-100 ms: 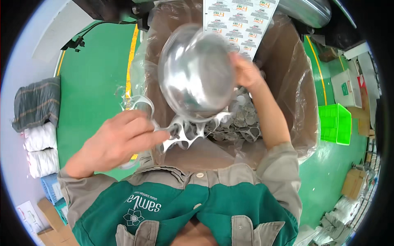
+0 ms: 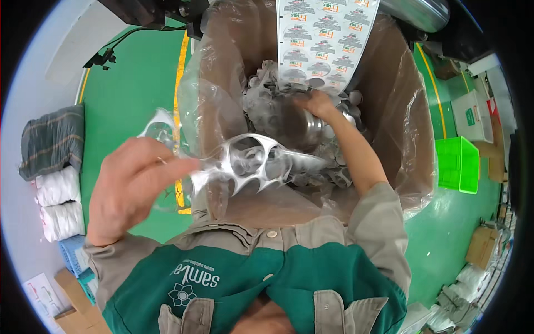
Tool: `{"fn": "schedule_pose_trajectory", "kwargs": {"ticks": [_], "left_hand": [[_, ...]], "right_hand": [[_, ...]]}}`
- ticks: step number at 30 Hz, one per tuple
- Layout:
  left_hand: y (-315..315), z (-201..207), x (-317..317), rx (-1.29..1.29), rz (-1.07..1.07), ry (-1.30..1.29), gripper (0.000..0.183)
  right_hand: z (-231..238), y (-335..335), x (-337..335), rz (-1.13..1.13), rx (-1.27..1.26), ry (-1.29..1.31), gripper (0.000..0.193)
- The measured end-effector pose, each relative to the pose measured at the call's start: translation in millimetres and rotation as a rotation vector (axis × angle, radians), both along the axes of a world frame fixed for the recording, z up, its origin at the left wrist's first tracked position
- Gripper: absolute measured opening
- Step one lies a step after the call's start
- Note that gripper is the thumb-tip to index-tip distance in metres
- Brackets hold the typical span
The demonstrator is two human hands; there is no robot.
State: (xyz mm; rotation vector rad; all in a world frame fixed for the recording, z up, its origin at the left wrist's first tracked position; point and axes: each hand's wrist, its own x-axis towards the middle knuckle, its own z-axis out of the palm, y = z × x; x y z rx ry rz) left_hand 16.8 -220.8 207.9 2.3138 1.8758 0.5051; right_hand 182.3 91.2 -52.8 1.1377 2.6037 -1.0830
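My left hand pinches a strip of silvery punched scrap full of round holes, which stretches right across the near part of a brown carton. Its other end sticks out past my left hand, blurred. Down inside the carton, my right hand grips the rim of a shiny metal bowl. The bowl is tilted and smeared by motion, so its contents cannot be made out. Around it lies a heap of round silvery discs and scraps. Just beyond my right hand hangs a printed foil sheet.
Clear plastic liner drapes over the carton's sides. Machine parts and a metal roller overhang the far side. A bright green crate stands to the right. Folded cloth bundles line the left wall.
My right hand has lowered the bowl away from me into the carton. My left hand has drawn slightly left, and the punched strip now shows more fully.
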Motion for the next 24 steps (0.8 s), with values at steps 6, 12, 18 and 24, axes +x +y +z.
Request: {"fn": "schedule_pose_trajectory", "kwargs": {"ticks": [6, 12, 18, 24], "left_hand": [[27, -55, -44, -0.197, 0.361, -0.300, 0.024], [28, -73, -77, -0.330, 0.587, -0.666, 0.023], [32, -70, -81, 0.006, 0.579, -1.211, 0.025], [26, -78, -88, -0.115, 0.673, -0.788, 0.020]], "right_hand": [[6, 0, 17, 0.454, 0.317, -0.079, 0.046], [141, -3, 2, -0.020, -0.590, 0.848, 0.041], [18, 18, 5, 0.110, -0.508, 0.233, 0.060], [-12, 6, 21, 0.292, 0.195, -0.490, 0.052]]}}
